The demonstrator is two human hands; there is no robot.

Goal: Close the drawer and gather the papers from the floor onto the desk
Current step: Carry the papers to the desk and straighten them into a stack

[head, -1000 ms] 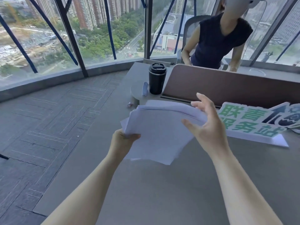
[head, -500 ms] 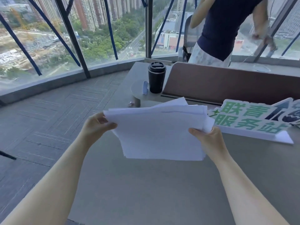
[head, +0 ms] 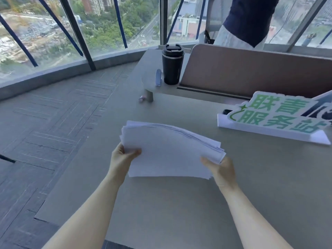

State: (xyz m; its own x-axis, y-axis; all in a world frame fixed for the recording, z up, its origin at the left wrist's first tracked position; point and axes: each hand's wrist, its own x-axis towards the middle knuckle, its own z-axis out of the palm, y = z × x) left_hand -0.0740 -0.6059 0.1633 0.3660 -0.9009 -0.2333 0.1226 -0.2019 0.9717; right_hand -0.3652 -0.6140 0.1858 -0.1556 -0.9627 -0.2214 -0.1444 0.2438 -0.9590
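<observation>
This is an office high up in a tall building. A grey table (head: 179, 203) fills the lower right of the frame, with a brown privacy divider (head: 251, 72) along its far edge. Grey carpet tiles (head: 53, 132) cover the floor at left. Full-height windows (head: 107, 24) across the top look down on streets, trees and towers. A black travel mug (head: 172, 64) and a green-lettered desk sign (head: 276, 117) stand on the table.
</observation>
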